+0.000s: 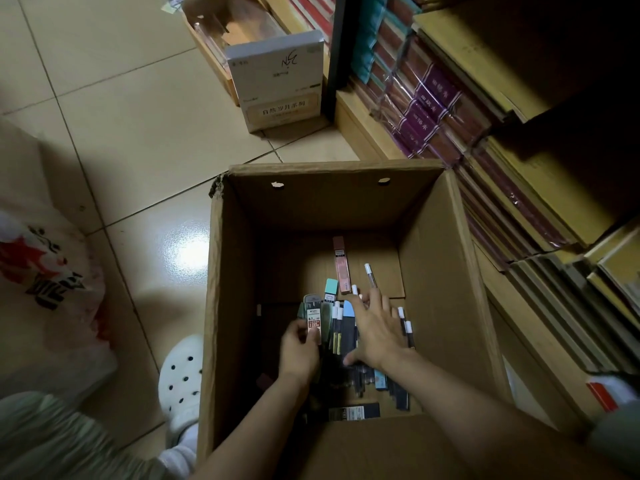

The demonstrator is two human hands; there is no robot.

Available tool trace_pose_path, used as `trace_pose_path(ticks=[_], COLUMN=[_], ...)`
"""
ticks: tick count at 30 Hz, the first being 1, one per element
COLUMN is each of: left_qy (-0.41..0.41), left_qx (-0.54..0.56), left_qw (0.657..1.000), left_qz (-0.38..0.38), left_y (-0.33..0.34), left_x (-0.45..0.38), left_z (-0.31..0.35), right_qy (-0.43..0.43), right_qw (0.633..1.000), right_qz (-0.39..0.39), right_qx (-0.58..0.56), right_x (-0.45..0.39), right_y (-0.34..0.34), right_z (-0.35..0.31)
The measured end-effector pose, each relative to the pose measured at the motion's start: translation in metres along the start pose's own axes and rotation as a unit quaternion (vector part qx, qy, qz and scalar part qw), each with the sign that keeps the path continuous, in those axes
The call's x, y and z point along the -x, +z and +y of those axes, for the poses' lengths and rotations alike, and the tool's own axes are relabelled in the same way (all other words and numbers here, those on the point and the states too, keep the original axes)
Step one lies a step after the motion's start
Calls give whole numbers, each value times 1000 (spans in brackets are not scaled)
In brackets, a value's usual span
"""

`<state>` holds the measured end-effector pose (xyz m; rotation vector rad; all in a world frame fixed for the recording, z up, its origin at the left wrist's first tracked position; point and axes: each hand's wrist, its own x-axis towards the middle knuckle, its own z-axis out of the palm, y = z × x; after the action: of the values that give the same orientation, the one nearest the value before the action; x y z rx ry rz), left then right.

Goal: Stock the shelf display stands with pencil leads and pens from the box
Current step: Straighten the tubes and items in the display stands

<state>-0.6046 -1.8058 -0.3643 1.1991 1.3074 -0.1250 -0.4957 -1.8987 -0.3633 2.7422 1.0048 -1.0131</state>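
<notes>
Left hand [300, 348] is curling its fingers and thumb round one lead case [314, 323], a dark pack with a red-and-white label, holding it low inside the box [446, 244]. Right hand [375, 327] is lying flat, fingers spread and straight, pressing on the pile [346, 332] of cases and pens at the box bottom; it is covering much of that pile, so the pieces under it cannot be counted. Clear of the hands, one pink case [341, 265], one teal-capped case [330, 289] and about four white-capped pens are showing; one pen [370, 275] is pointing out past the fingertips. Dark packs nearer the camera are blurring together in shadow. Both forearms are running out of frame below. Shelves [485, 116] at right are partly cut off and dim. One white shoe [181, 379] is standing beside the box.
</notes>
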Motion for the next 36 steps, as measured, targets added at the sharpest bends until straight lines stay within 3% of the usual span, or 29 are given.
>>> trace_pose_path(ticks=[3, 8, 14, 18, 21, 25, 30, 36], left_qy=[10, 50, 131, 216, 263, 284, 345, 342], left_qx=[7, 7, -7, -84, -118, -113, -166, -124], left_qw=[1000, 998, 978, 935, 893, 855, 766, 773], left_qz=[-4, -34, -164, -267, -346, -419, -517, -520], left_y=[-3, -10, -15, -13, -14, -11, -1, 20], left_x=[5, 20, 53, 95, 136, 192, 229, 249], left_z=[5, 20, 87, 163, 220, 270, 293, 307], right_qy=[5, 39, 13, -86, -106, -143, -191, -164], right_qw=[998, 957, 925, 909, 889, 882, 833, 785], right_qz=[46, 57, 169, 246, 302, 332, 342, 371], right_qx=[-49, -282, -339, -325, -327, -303, -392, -468], right_x=[9, 34, 68, 118, 168, 232, 278, 295], right_y=[-6, -23, -108, -204, -261, -307, -334, -343], right_z=[-1, 0, 8, 16, 25, 36, 47, 57])
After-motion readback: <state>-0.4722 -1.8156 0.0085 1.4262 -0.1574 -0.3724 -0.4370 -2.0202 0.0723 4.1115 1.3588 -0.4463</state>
